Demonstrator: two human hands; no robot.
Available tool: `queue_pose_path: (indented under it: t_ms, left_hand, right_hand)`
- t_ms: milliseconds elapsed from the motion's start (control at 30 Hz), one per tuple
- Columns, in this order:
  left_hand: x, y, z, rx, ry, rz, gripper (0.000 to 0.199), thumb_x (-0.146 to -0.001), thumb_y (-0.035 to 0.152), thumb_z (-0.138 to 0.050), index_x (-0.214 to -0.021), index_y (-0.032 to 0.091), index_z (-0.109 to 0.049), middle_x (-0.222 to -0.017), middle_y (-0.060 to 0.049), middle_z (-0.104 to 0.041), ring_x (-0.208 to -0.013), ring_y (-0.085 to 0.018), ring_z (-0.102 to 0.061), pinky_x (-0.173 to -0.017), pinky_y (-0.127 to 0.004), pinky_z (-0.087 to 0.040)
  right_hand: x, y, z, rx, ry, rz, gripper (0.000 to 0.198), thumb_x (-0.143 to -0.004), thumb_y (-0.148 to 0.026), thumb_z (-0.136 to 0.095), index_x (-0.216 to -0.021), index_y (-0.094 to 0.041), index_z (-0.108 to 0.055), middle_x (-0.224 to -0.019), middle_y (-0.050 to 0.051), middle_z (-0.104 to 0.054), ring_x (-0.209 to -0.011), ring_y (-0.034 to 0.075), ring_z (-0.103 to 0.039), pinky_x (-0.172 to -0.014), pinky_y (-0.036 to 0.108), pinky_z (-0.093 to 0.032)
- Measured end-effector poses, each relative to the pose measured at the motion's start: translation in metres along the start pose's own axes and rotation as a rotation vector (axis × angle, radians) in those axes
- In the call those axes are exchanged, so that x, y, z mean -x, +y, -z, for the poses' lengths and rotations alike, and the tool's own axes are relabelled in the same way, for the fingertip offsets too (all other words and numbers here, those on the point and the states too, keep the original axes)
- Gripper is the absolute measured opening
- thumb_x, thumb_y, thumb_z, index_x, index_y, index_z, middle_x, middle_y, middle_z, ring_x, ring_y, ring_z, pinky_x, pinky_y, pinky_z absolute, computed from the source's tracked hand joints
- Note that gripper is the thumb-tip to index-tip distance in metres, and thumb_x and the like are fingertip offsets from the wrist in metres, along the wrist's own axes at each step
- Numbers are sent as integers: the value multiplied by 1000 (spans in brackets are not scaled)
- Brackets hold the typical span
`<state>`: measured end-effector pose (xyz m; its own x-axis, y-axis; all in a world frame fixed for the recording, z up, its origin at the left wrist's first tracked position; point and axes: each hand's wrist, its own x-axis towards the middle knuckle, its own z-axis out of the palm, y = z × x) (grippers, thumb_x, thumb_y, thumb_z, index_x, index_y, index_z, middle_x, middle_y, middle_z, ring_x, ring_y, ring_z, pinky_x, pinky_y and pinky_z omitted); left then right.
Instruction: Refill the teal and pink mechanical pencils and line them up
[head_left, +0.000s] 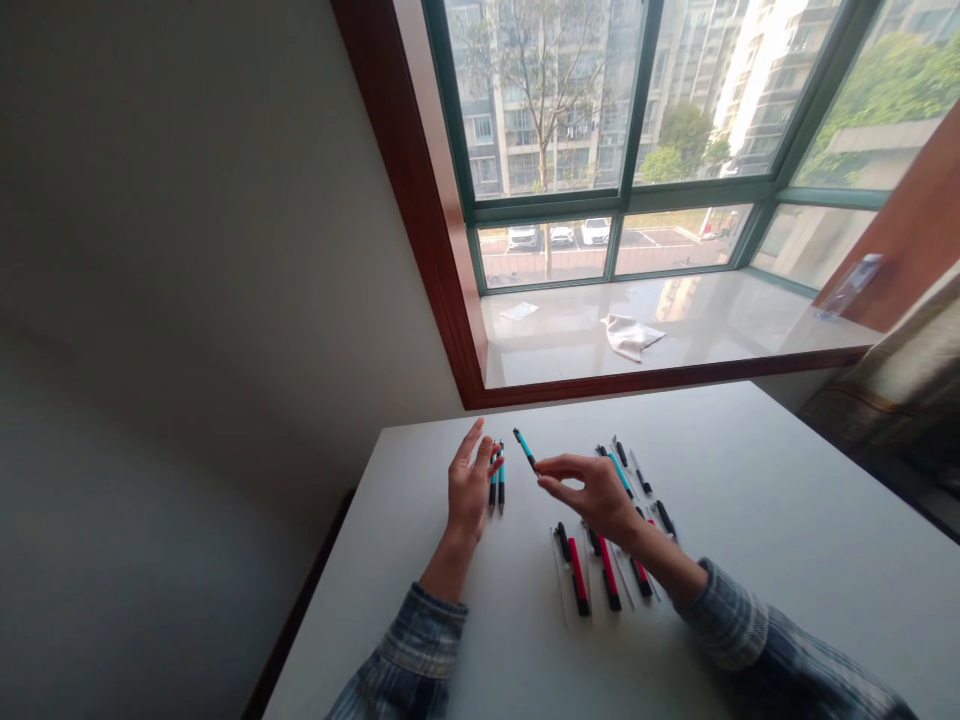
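Note:
My right hand [596, 492] pinches one end of a turquoise-and-black pen [524, 447] between thumb and fingertips, holding it slanted above the white table. To the left, my left hand [468, 488] has its fingers apart and holds nothing. Right beside it lie assembled turquoise pens [501, 486], side by side; its fingers partly cover them, and I cannot tell whether they touch. Below my right hand are several red-and-black pen barrels [577, 578] among thin refills and black pen parts. Another turquoise barrel [619, 474] shows just behind that hand, partly hidden by it.
More black pen parts [664, 518] and refills lie on the white table [495, 640] at the right. Beyond its back edge is a window sill with a crumpled white cloth [631, 336] and a clear bottle [849, 286]. A wall [225, 300] borders the left.

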<state>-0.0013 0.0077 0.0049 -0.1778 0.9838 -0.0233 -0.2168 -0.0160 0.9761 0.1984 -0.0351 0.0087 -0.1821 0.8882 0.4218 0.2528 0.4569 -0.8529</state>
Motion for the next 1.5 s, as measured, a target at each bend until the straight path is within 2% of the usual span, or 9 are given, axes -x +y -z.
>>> queue_pose_path:
  t_ms: [100, 267, 500, 767, 1167, 1500]
  left_hand:
    - [-7, 3, 9, -56, 104, -61, 50, -85, 51, -72, -130, 30, -68, -125, -7, -66, -107, -22, -67, -87, -34, -57]
    - [-12, 4, 20, -120, 175, -65, 41, -87, 50, -67, -120, 27, -71, -125, -7, -65, -101, -19, -63, -81, -29, -54]
    - [-11, 0, 22, -177, 151, -41, 35, -90, 45, -60, -117, 25, -69, -128, -8, -64, -105, -21, -62, -81, -30, -52]
    - [-13, -4, 24, -199, 154, -47, 33, -87, 42, -62, -111, 22, -70, -123, -9, -66, -104, -22, -63, -79, -31, -51]
    - [-13, -8, 22, -245, 140, -64, 32, -84, 40, -61, -108, 21, -70, -118, -10, -68, -102, -23, -62, -80, -33, -50]
    - [-12, -8, 17, -241, 128, -82, 29, -82, 39, -63, -101, 20, -72, -112, -10, -70, -97, -23, -64, -76, -32, -51]
  right_hand:
    - [-6, 5, -8, -36, 77, -99, 26, -91, -40, -72, -108, -21, -78, -101, 8, -81, -89, 25, -78, -86, 40, -65]
    - [-6, 2, -27, 196, -58, -11, 17, -92, -29, -71, -107, -22, -77, -96, 6, -81, -83, 22, -77, -81, 36, -64]
    - [-5, -6, -47, 522, -300, 135, 11, -95, -16, -67, -104, -18, -71, -95, 8, -77, -84, 20, -74, -77, 29, -57]
    - [-5, -6, -59, 700, -424, 181, 6, -97, -15, -64, -103, -17, -65, -88, 6, -73, -76, 18, -69, -68, 27, -55]
    - [-5, -2, -64, 846, -466, 317, 9, -98, -11, -61, -90, -16, -63, -86, 7, -70, -78, 18, -65, -69, 27, -53]
    - [-4, -9, -60, 864, -510, 284, 9, -99, -11, -58, -94, -15, -65, -89, 7, -71, -81, 19, -68, -71, 27, -55]
